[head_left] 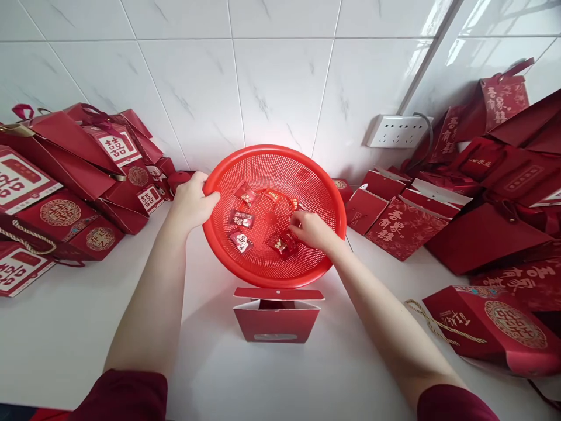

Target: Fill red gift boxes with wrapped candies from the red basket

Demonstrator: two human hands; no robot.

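A round red plastic basket stands tilted toward me against the tiled wall, with several small wrapped candies in it. My left hand grips its left rim, thumb over the edge. Inside the basket, at the right, my right hand has its fingers bent together beside candies; whatever they may hold is hidden. More candies lie just left of those fingers. In front of the basket, a small red box stands with its top open and its flap raised.
Piles of red gift boxes fill the left side. More red boxes and bags crowd the right. A white socket strip with a grey cable is on the wall. One box with gold rope lies at the right front.
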